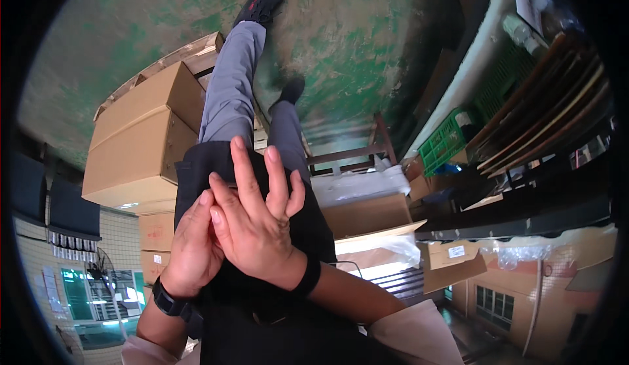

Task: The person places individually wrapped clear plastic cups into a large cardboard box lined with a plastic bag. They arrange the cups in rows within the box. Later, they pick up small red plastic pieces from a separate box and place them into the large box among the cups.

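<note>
My right hand (259,234) lies across my left hand (193,254) in front of my waist, and the two touch. The fingers of the right hand are spread and stretched out, with nothing seen between them. On the left hand the thumb shows, pointing up along the right hand's thumb and index finger. The other left fingers are hidden behind the right hand, so I cannot tell whether anything is in them. A dark watch (171,301) is on my left wrist and a black band (308,275) on the right. Behind the hands is a black apron (308,227).
Brown cardboard boxes (134,139) are stacked at my left by a wooden pallet (209,45). An opened carton (367,218) with clear plastic stands at my right. Farther right are a green crate (442,142) and stacked brown sheets (537,109). The floor (354,44) is worn green.
</note>
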Available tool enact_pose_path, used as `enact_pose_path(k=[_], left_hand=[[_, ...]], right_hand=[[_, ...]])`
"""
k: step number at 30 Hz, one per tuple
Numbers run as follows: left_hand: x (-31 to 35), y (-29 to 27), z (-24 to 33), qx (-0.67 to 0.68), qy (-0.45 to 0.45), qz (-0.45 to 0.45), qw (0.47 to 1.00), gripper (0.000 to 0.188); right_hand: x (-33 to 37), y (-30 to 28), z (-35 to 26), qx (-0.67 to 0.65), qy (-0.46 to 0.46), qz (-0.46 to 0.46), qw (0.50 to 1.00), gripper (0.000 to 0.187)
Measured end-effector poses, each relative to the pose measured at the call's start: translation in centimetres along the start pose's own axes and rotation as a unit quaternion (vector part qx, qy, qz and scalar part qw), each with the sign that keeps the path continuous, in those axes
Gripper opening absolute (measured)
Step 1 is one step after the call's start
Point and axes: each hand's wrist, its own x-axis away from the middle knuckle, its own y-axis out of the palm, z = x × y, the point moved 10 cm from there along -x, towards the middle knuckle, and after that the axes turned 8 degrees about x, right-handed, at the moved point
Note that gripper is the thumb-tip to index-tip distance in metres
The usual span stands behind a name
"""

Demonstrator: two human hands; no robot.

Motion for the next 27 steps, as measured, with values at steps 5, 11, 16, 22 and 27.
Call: enact_pose_path(k=[5, 11, 16, 22, 27], left_hand=[[-1.1, -1.1, -0.1, -0.043, 0.079, 0.052, 0.995, 0.035], [-0.8, -6.8, 14.9, -0.249, 0.274, 0.172, 0.913, 0.037], [-3.4, 0.4, 17.1, -0.294, 0.39, 0.135, 0.862, 0.033], [-18.2, 23.0, -1.7, -0.504, 0.221, -0.177, 0.816, 0.023], [-28.6, 24.7, -9.5, -0.687, 0.184, -0.309, 0.632, 0.021]], right_hand=[[0.3, 1.4, -0.1, -0.033, -0.017, -0.056, 0.998, 0.064], [0.2, 0.3, 13.9, -0.135, 0.109, 0.059, 0.983, 0.054], [1.5, 7.6, 45.3, -0.263, 0.359, 0.104, 0.89, 0.039], [8.1, 20.0, 80.7, -0.207, 0.535, 0.13, 0.809, 0.043], [5.9, 18.9, 88.8, -0.104, 0.531, 0.127, 0.831, 0.058]])
